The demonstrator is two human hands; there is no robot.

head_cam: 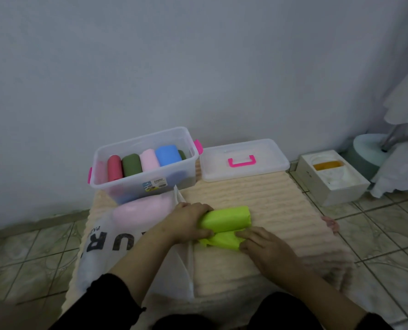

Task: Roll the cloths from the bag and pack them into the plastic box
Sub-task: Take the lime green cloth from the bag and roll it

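Observation:
A lime-green cloth (228, 219) lies partly rolled on the beige ribbed mat (269, 201). My left hand (188, 220) grips the left end of the roll. My right hand (265, 246) presses on and pinches the loose green flap in front of the roll. The clear plastic box (117, 184) with pink latches stands at the back left and holds several rolled cloths: red, dark green, pink, blue. A white plastic bag (107, 244) with dark letters lies on the left with a pink cloth (141, 208) inside it.
The box's clear lid (243, 160) with a pink handle lies flat to the right of the box. A white foam packing block (329, 177) sits on the tiled floor at the right. A grey-blue wall rises close behind.

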